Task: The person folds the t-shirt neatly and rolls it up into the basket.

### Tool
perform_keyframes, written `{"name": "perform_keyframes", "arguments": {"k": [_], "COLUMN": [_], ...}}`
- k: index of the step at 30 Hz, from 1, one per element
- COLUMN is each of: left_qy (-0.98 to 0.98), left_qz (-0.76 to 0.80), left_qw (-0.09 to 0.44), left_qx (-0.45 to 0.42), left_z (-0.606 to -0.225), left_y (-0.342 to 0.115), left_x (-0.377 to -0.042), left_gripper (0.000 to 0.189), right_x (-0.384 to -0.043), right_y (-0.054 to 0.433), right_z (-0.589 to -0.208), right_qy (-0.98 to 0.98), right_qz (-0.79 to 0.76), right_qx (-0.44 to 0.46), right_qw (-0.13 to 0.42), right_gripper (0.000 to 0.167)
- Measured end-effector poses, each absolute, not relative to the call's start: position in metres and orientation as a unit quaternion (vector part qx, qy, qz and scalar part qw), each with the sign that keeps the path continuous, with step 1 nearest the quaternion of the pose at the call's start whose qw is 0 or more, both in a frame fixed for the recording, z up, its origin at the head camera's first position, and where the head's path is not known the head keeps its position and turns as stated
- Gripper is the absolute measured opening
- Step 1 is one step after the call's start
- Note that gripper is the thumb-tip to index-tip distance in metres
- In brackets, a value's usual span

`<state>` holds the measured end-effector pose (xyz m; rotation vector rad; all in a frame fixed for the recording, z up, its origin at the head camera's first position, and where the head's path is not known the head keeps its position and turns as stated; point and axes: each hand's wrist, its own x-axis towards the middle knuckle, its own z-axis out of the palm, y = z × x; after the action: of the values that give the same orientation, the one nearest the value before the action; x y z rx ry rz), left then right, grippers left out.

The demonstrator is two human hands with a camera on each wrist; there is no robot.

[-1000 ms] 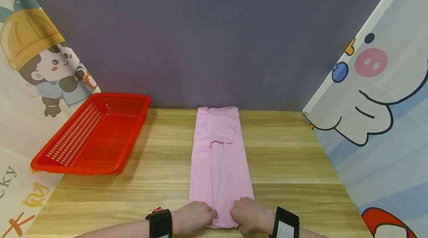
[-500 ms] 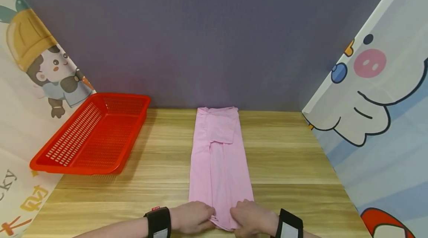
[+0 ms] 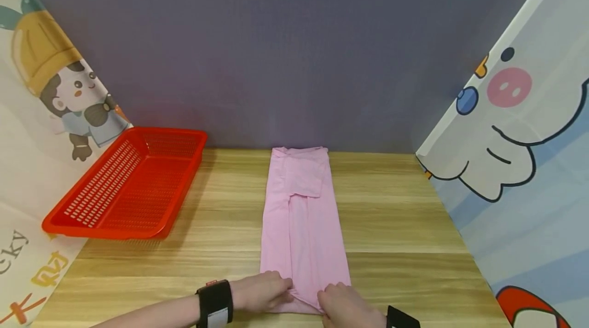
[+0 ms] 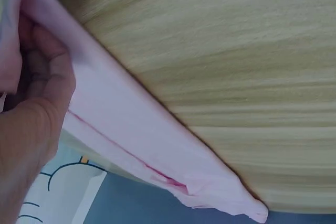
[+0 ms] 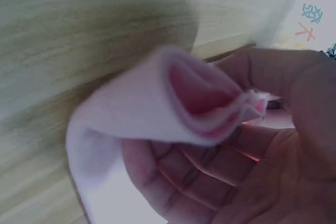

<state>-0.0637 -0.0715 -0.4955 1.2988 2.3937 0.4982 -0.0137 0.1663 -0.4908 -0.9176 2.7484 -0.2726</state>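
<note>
A pink garment [image 3: 301, 236], folded lengthwise into a long strip, lies on the wooden table with a squarish flap turned over at its far end. At its near end, my left hand [image 3: 264, 289] grips one corner of the edge. In the left wrist view, fabric drapes over the curled fingers [image 4: 50, 69], partly hiding them. My right hand [image 3: 347, 305] pinches the other corner between thumb and fingers; the right wrist view shows the layered edge of the garment [image 5: 131, 98] raised and curling open there. Between both hands the near edge is lifted and turned slightly back.
A red plastic basket [image 3: 165, 200] with perforated sides stands on the left of the wooden table [image 3: 391, 215]. A dark grey panel [image 3: 294, 51] rises behind the table. Printed cartoon sheets hang along the left side [image 3: 27, 174] and right side [image 3: 543, 164].
Both hands have hold of the near end throughout. Its edge has come up off the table and turned back, and the left hand has moved slightly away from the body.
</note>
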Motion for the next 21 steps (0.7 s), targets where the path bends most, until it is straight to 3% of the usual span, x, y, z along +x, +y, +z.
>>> {"name": "perform_keyframes", "arguments": {"k": [5, 10, 13, 17, 21], "left_qy": [0.864, 0.872, 0.873, 0.883, 0.899], "left_qz": [0.186, 0.217, 0.250, 0.272, 0.263], "left_qw": [0.214, 0.241, 0.246, 0.214, 0.176], "left_qx": [0.415, 0.366, 0.340, 0.316, 0.303], "left_z": [-0.486, -0.482, -0.483, -0.490, -0.498], "left_y": [-0.070, -0.070, -0.069, -0.067, -0.064], "left_x": [-0.064, -0.065, -0.064, -0.059, -0.053], "left_gripper": [0.015, 0.014, 0.016, 0.026, 0.024], "right_x": [-0.016, -0.021, -0.023, -0.022, -0.022], "right_y": [0.171, 0.178, 0.179, 0.177, 0.174], "right_z": [-0.490, -0.493, -0.496, -0.502, -0.508], "right_qy": [0.930, 0.932, 0.937, 0.944, 0.951], "right_qz": [-0.177, -0.231, -0.235, -0.215, -0.182], "right_qx": [-0.290, -0.246, -0.229, -0.234, -0.241], "right_qw": [0.138, 0.130, 0.121, 0.088, 0.071], "right_gripper": [0.024, 0.008, 0.010, 0.012, 0.018]}}
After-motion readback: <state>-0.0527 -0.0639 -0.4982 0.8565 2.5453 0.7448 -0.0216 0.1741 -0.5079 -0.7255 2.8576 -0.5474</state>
